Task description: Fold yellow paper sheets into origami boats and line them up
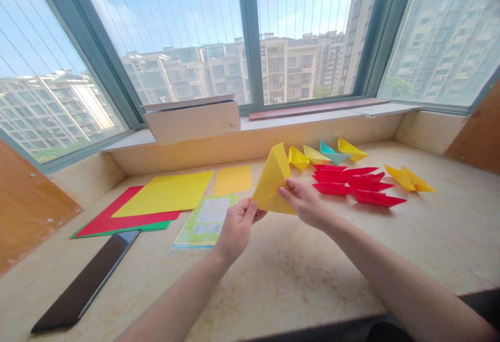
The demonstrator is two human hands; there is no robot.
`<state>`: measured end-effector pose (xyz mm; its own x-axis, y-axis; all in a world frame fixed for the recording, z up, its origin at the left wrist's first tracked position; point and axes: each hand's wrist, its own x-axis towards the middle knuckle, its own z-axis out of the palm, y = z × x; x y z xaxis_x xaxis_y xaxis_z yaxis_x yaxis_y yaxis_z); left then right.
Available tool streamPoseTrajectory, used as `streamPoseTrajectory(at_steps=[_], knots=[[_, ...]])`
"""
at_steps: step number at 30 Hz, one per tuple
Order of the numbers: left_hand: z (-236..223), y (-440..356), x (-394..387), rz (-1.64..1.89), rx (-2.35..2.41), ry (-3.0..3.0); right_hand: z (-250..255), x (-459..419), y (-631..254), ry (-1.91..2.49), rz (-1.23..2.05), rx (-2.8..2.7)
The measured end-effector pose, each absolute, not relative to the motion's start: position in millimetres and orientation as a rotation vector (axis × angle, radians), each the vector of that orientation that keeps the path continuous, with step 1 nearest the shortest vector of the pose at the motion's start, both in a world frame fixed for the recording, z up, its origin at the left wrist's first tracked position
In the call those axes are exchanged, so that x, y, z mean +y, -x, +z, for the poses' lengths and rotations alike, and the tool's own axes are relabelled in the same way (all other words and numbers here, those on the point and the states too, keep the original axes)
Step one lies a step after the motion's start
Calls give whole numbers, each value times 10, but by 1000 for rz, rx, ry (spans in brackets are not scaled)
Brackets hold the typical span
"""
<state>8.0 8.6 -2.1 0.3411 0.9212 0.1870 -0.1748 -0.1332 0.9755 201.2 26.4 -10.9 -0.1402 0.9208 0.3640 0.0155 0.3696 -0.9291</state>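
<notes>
left hand (236,230) gripped yellow folded paper (271,183) by its lower edge | right hand (302,204) pinched its right side | paper held between both hands, above middle of bench (297,279), near red paper boats (351,183)

Head-worn view — forward, down onto hands (302,201)

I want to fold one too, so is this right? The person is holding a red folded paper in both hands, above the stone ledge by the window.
Not quite: the folded paper is yellow, not red, as the head camera shows. The rest stands: the left hand and right hand hold it above the stone ledge by the window.
</notes>
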Motion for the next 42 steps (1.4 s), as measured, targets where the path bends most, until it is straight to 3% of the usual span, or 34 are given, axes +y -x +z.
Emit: streamPoseTrajectory(at_steps=[8, 19, 31, 42], knots=[[-65, -73, 97, 1159, 756, -1337, 7, 217, -1985, 964, 860, -1517], [-86, -15, 124, 830, 813, -1387, 57, 155, -2057, 907, 870, -1698], [-117, -87, 75, 961, 847, -1409, 109, 152, -2022, 910, 928, -1633], [-101, -85, 57, 1022, 855, -1392, 48, 160, -1989, 1094, 321, -1627]])
